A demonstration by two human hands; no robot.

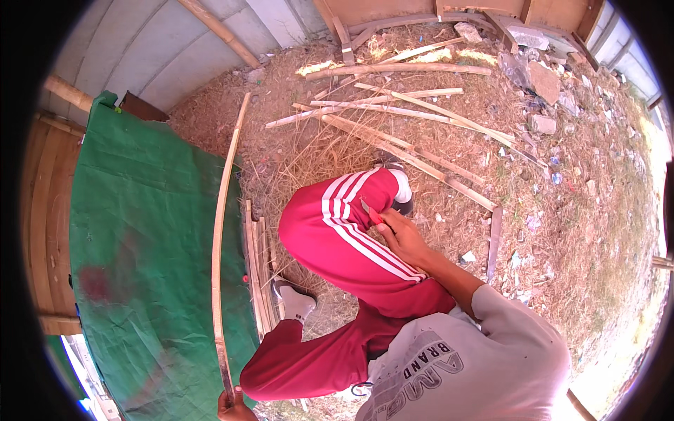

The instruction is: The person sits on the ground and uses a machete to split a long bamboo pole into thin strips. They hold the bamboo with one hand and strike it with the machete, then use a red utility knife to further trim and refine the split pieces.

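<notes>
My left hand point(235, 407), at the bottom edge, is closed round the near end of a long, slightly bowed bamboo strip point(220, 231). The strip runs away from me past the right side of a green sheet point(133, 231); its near end is darker. Over my raised knee in red trousers, my right hand point(404, 237) is closed on a knife point(373, 214) with a red handle. The knife's short grey blade points up and to the left, apart from the strip. Part of the handle is hidden in my fingers.
Several split bamboo strips point(253, 266) lie bundled beside the green sheet. More poles and strips point(414, 151) are scattered over dry grass ahead. Stones and rubble point(544, 83) lie at the far right. A grey corrugated wall point(175, 56) stands at the far left.
</notes>
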